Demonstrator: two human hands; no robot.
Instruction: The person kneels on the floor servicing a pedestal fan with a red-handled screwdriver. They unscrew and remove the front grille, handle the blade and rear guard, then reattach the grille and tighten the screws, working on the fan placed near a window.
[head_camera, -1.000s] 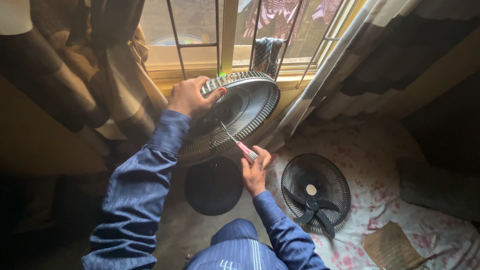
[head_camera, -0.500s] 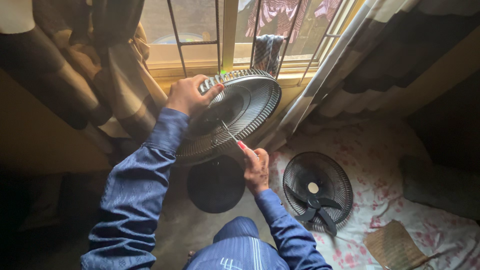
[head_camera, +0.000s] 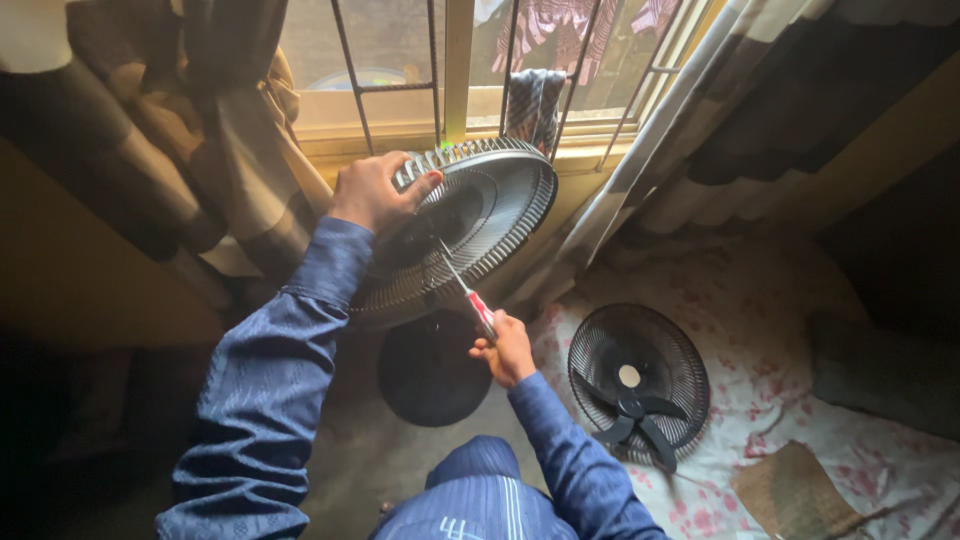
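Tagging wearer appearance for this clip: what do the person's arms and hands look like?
Both arms wear long sleeves of blue fabric with a fine woven streak pattern, reaching to the wrists. The left hand and right hand are bare: no gloves, and no rings or watch that I can make out. The garment's front has pale vertical lines.

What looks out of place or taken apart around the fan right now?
The fan is in pieces. The left hand grips the rim of one fan grille, tilted by the window, while the right hand works a screwdriver at it. A black grille with loose blades lies on the floral cloth.
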